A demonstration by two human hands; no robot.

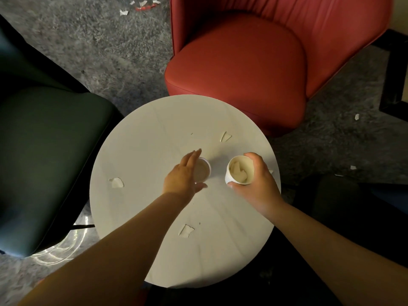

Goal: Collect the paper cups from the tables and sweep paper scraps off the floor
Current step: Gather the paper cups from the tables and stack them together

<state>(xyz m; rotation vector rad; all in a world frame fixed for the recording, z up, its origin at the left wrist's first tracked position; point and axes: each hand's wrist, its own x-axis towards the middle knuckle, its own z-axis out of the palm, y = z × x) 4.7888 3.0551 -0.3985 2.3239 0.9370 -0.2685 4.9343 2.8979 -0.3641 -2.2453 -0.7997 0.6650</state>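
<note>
Two white paper cups stand on a round white table. My right hand grips the right cup, which holds crumpled paper. My left hand reaches around the left cup with straight fingers spread on its left side and the thumb below it; I cannot tell whether it touches the cup. Paper scraps lie on the table at the left, near the front and at the back right. More scraps litter the grey carpet at the top and at the right.
A red armchair stands behind the table. A dark green chair sits at the left, close to the table edge. A dark seat lies at the right, and a black frame at the far right.
</note>
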